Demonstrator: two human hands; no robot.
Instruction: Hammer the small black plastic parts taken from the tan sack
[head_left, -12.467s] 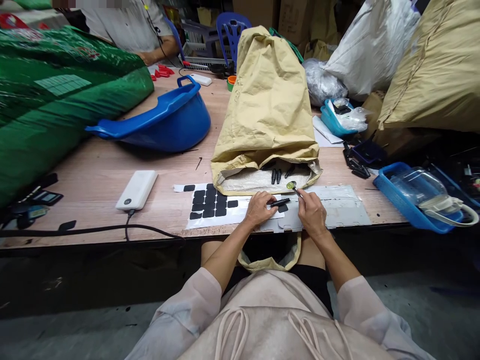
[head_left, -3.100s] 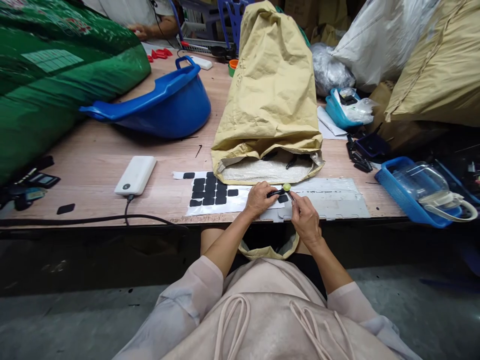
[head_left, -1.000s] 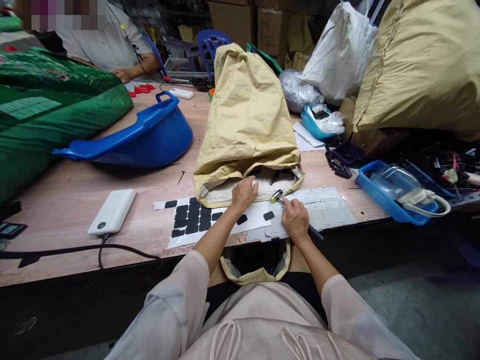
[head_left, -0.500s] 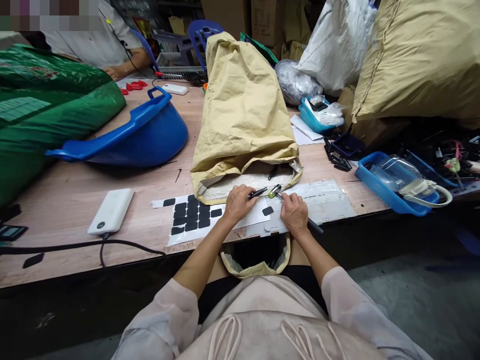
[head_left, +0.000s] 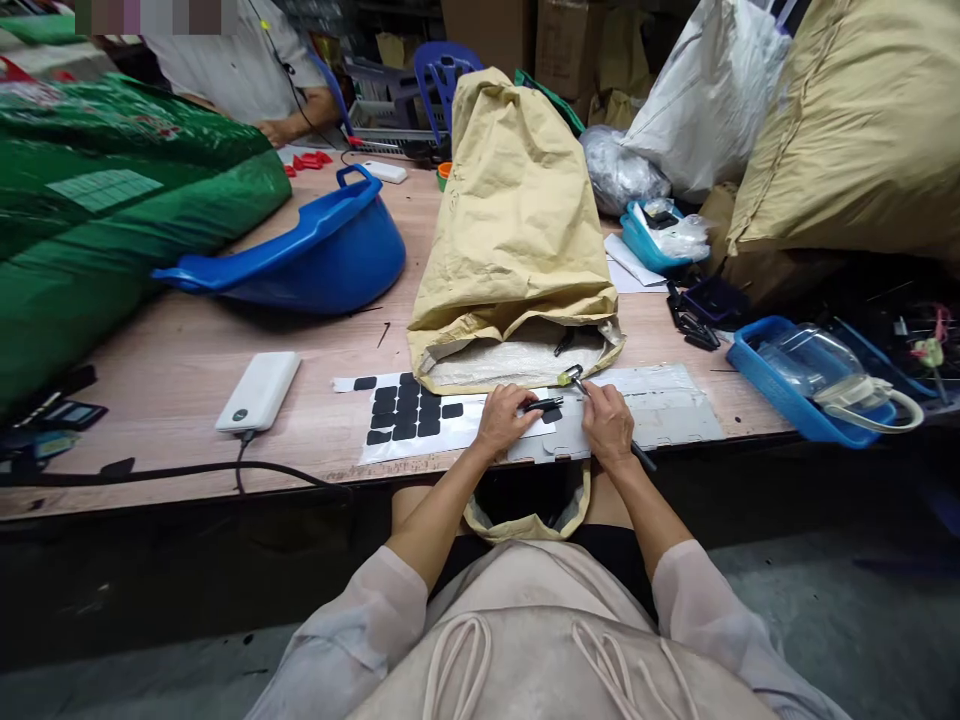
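Note:
My left hand (head_left: 502, 418) is closed on a small black pen-shaped part (head_left: 544, 404), held low over the grey-white board (head_left: 667, 405) at the table's front edge. Part of a loose black square pad (head_left: 553, 415) shows just beneath it. In my right hand (head_left: 608, 422) is a small hammer (head_left: 571, 376) with a metal head and a yellowish face. Its dark handle sticks out below my wrist. The hammer head is raised a little beyond the black part, apart from it. To the left lies a white sheet with rows of black square pads (head_left: 406, 411).
A large tan sack (head_left: 525, 220) lies with its open mouth toward me. Left are a white power bank (head_left: 259, 390), a tilted blue basin (head_left: 315, 250) and a green sack (head_left: 150, 200). A blue tray (head_left: 757, 375) stands right. A co-worker's hand (head_left: 279, 130) rests far left.
The view has swung slightly left. My left hand has brought the black part nearer me and rightward, over the loose pad. My right hand still holds the hammer.

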